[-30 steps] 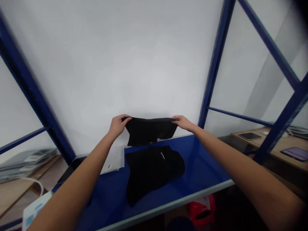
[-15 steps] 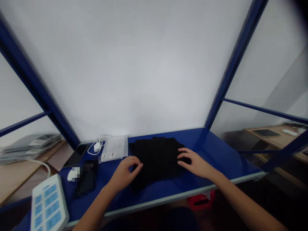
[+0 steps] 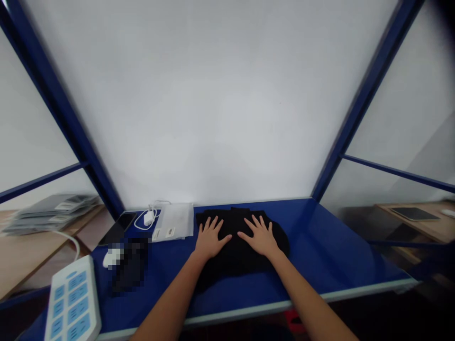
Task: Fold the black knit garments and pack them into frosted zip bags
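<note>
A black cloth [image 3: 234, 258], folded into a rough bundle, lies on the blue table [image 3: 320, 246]. Flat on its left part rests my left hand [image 3: 210, 238], fingers spread and pointing away from me. My right hand [image 3: 261, 238] lies on the right part, its fingers also spread. The two thumbs point toward each other with black cloth showing between them. Neither hand grips anything.
Left of the cloth are clear plastic bags [image 3: 176, 221], a white charger with cable [image 3: 149, 217], a dark tablet [image 3: 118, 229] and a blurred dark item [image 3: 131, 267]. A power strip [image 3: 73, 300] stands at the front left. Blue posts rise at both sides.
Both hands have moved inward from the cloth's sides onto its top, and their curled fingers have spread flat. The cloth's right side now looks rounder. The view has shifted slightly.
</note>
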Action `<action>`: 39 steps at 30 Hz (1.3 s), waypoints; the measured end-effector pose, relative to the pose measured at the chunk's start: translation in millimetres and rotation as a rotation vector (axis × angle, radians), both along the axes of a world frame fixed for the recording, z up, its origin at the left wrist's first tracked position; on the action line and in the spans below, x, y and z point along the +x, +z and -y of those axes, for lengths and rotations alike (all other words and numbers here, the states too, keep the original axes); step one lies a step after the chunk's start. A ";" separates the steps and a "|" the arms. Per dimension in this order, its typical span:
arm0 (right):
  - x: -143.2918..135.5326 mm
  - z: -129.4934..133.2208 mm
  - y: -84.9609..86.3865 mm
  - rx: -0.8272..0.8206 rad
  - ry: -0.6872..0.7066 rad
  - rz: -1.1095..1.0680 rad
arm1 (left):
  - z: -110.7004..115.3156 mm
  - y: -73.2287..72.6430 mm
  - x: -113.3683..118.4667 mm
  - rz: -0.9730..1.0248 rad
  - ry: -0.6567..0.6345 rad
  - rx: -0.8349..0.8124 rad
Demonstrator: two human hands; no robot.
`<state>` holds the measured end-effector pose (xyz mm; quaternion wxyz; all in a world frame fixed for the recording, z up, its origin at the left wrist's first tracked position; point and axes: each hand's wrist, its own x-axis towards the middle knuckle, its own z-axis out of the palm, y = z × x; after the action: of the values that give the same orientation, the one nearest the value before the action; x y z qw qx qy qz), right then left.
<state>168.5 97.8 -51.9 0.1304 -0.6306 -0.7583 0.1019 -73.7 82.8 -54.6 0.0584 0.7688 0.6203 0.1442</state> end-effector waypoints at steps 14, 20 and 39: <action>10.3 -3.4 -5.2 0.051 0.026 -0.161 | 1.4 -0.2 -8.3 0.148 -0.043 -0.008; 11.1 -3.7 -6.5 0.053 0.023 -0.171 | -0.7 -2.0 -12.5 0.215 -0.050 -0.010; 15.4 -4.8 -9.8 0.080 0.037 -0.202 | -1.1 0.3 -12.4 0.271 -0.031 -0.006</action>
<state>183.9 102.6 -61.7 0.2294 -0.5971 -0.7563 0.1373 -86.1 83.9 -54.2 0.1464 0.7516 0.5951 0.2439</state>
